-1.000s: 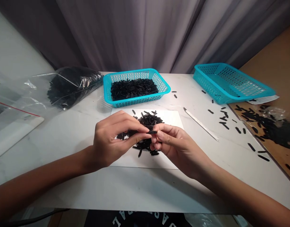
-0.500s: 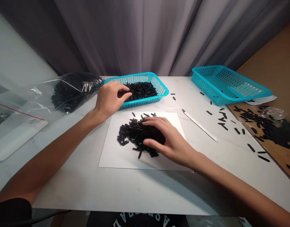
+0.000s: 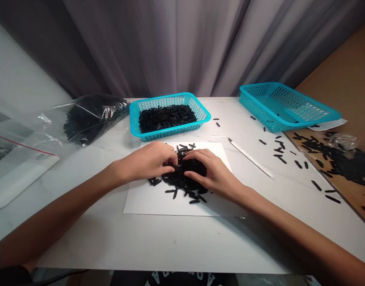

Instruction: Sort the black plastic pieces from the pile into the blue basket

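A heap of small black strips (image 3: 182,180) lies on a white sheet (image 3: 141,200) in the middle of the table. At the heap's left side is my left hand (image 3: 151,161), its fingers curled and its thumb apart from them, with strips in the gap. My right hand (image 3: 216,172) cups the heap from the right, fingers and thumb spread around it. Both hands partly hide the strips. Just behind the sheet stands a blue plastic basket (image 3: 176,130) holding many more black strips (image 3: 167,117).
A clear bag of black pieces (image 3: 95,115) lies at the left, near a white device (image 3: 27,176). A second blue basket (image 3: 258,109) stands at the back right. Loose strips (image 3: 280,157) are scattered by a slim white tool (image 3: 250,157); more strips (image 3: 349,161) cover a brown board.
My left hand has come from the basket toward me, down to the heap. My right hand stays over the heap, where some strips have shifted toward the near side.
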`<state>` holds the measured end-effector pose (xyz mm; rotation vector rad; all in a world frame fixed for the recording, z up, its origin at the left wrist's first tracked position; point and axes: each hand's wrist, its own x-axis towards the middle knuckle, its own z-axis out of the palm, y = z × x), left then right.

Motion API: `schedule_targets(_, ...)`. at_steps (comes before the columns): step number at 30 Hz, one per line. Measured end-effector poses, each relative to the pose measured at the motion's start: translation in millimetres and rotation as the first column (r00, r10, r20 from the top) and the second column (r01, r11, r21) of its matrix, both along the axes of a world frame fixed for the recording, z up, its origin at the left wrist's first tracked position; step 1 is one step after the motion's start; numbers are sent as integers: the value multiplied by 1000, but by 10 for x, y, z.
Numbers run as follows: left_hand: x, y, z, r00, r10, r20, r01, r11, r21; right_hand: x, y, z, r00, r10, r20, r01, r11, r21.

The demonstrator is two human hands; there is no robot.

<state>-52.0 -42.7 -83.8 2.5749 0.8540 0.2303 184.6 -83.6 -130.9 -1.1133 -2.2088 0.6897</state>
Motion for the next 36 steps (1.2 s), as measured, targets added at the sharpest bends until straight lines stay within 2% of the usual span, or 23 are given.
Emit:
schedule_targets(3, -11, -16, 58, 986, 34, 161, -34, 999, -4, -7, -31, 45, 994, -19, -110, 23, 999, 32)
schedule_targets(5, -2, -57, 112, 962, 44, 269, -45, 999, -1, -21, -61, 86, 974, -40, -224, 43, 999, 6)
schedule_targets(9, 57, -142, 158, 920, 59, 387, -84, 995, 48, -59, -134, 152, 899, -149, -413, 75, 979, -190)
schedule_targets(11, 89, -171, 153, 901, 93, 424, -124, 991, 47, -85, -170, 168, 830, -192, -524, 32, 953, -300)
schedule_targets(14, 123, -202, 149, 880, 132, 456, -171, 984, 45, -122, -210, 190, 728, -250, -639, -25, 921, -389)
schedule_targets(18, 150, -230, 168, 876, 111, 469, -169, 982, 83, -141, -221, 231, 684, -320, -655, -14, 893, -451)
schedule_targets(22, 164, -241, 181, 845, 140, 515, -198, 979, 57, -130, -207, 262, 644, -364, -672, -24, 869, -494)
schedule_targets(36, 173, -258, 186, 814, 136, 565, -216, 973, 77, -113, -210, 257, 603, -347, -719, -23, 892, -450)
